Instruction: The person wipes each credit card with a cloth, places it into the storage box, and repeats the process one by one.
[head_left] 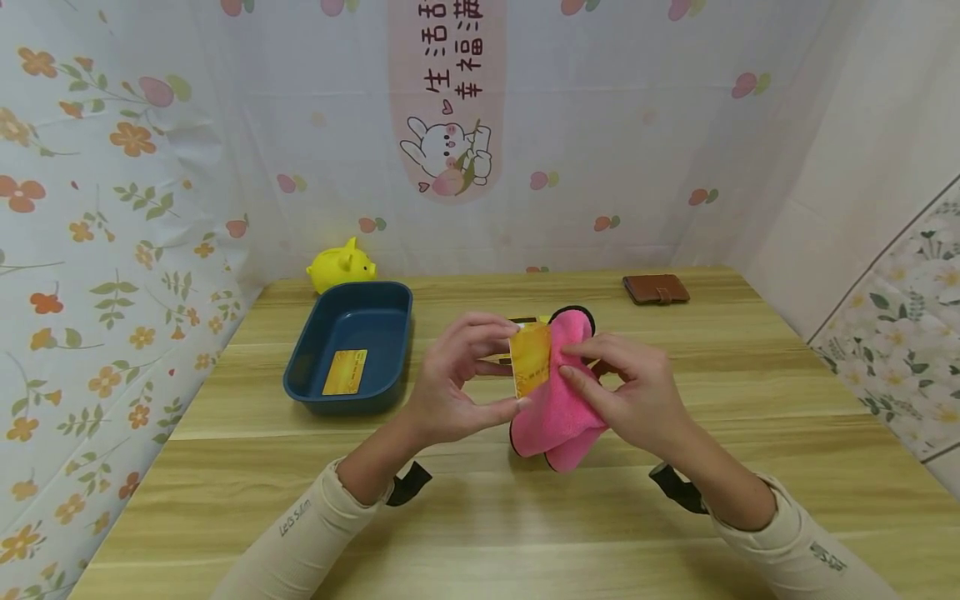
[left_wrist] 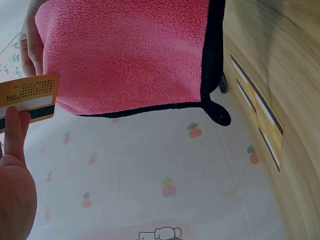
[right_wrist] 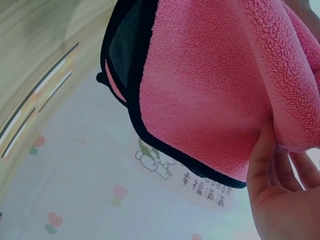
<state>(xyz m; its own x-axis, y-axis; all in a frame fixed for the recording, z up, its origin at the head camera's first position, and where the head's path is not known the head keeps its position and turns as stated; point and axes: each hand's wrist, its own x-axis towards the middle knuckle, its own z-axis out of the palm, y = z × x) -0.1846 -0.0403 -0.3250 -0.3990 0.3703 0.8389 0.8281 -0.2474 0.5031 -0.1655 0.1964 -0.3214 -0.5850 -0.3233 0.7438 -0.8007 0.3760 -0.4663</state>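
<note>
My left hand (head_left: pixel 467 379) pinches a gold bank card (head_left: pixel 529 360) by its edges, front side toward the head camera. In the left wrist view the back of that bank card (left_wrist: pixel 31 97) shows a dark stripe. A pink fluffy cloth (head_left: pixel 566 400) with black edging hangs from my right hand (head_left: pixel 637 387), whose thumb and fingers pinch it. In the head view the cloth overlaps the card's right side; whether it presses on the card I cannot tell. Behind the hands, more bank cards (left_wrist: pixel 257 107) lie on the table, mostly hidden in the head view.
A dark blue basin (head_left: pixel 300 396) stands on the left of the wooden table (head_left: pixel 480 533), with a gold bank card (head_left: pixel 345 372) inside. Behind it is a yellow piggy bank (head_left: pixel 339 267). A brown wallet (head_left: pixel 656 289) lies at the back right. Printed curtains (head_left: pixel 315 142) hang around the table.
</note>
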